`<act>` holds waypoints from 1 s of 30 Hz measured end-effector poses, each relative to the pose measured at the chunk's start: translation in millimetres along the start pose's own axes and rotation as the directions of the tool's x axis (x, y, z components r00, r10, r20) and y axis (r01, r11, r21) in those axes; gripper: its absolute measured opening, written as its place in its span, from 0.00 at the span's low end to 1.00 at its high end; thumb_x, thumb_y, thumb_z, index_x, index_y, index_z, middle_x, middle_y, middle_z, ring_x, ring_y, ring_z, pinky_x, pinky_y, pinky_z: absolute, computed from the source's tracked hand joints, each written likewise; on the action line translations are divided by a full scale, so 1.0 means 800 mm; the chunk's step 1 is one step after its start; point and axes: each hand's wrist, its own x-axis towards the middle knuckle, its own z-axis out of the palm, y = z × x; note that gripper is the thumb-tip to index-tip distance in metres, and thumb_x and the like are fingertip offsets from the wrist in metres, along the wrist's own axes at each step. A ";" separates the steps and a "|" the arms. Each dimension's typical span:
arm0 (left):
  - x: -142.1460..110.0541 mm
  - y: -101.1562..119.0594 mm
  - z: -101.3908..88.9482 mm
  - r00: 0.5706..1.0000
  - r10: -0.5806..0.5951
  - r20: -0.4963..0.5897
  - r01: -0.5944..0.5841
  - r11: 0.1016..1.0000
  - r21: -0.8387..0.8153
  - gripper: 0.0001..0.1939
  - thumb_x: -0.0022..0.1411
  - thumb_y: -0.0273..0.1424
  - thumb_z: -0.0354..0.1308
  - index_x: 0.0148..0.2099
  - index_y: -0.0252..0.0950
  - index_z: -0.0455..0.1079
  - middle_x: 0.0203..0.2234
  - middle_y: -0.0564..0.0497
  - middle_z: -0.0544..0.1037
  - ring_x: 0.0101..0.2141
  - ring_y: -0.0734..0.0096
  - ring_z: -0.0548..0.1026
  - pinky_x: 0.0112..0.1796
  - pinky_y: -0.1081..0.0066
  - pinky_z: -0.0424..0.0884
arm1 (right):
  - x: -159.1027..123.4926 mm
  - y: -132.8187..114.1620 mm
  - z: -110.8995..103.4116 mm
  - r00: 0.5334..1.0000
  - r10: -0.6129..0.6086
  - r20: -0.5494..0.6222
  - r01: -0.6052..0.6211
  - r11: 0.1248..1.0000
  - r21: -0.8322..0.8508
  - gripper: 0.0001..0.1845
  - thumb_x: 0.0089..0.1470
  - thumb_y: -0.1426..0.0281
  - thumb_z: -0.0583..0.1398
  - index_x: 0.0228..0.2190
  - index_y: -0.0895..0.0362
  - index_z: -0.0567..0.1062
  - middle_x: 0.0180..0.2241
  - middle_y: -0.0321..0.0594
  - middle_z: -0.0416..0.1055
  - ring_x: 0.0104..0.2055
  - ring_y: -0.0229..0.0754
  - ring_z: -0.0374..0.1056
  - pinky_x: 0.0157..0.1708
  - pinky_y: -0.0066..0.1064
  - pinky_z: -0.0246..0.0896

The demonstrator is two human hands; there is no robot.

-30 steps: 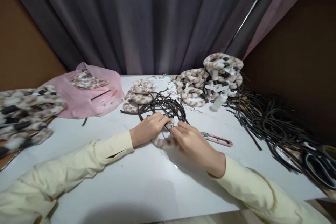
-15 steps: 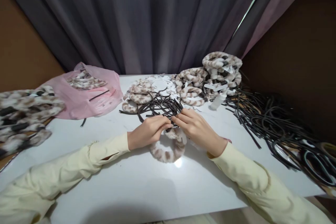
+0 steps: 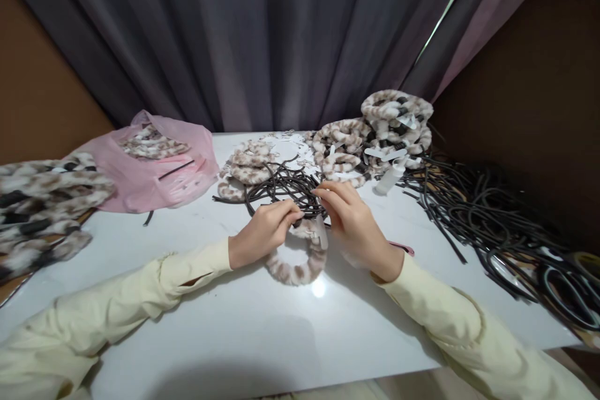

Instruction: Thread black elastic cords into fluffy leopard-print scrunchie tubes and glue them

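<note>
My left hand (image 3: 265,231) is closed, thumb and fingers pinched at the dark upper end of a brown-and-white furry ring (image 3: 296,272). The ring lies against the table below the fingertips, a pale tag (image 3: 322,232) at its upper right. My right hand (image 3: 354,225) is just right of the ring and apart from it. Its fingers are loosely bent, with the fingertips over the edge of a tangled pile of short black cords (image 3: 288,184); nothing can be made out in them. A pink-and-dark slim tool (image 3: 402,248) lies partly hidden behind the right wrist.
Furry rings (image 3: 253,159) sit behind the cords, with more stacked rings (image 3: 396,109) at the back right beside a small clear bottle (image 3: 390,178). Black cords (image 3: 492,212) heap at right. A pink plastic bag (image 3: 201,169) and furry pieces (image 3: 51,200) are at left.
My right hand has come away from the left fingertips and the ring, its fingers lifting toward the black cords. The ring has shifted slightly left while my left hand keeps its pinch.
</note>
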 end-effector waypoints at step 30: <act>-0.013 -0.001 0.001 0.920 0.389 -0.039 -0.379 0.913 0.153 0.09 0.60 0.17 0.44 0.35 0.35 0.59 0.25 0.49 0.67 0.29 0.70 0.64 0.31 0.69 0.65 | -0.007 -0.023 0.008 0.985 -0.170 0.034 0.171 0.985 -0.022 0.09 0.59 0.73 0.52 0.30 0.60 0.70 0.25 0.41 0.70 0.32 0.41 0.60 0.32 0.34 0.50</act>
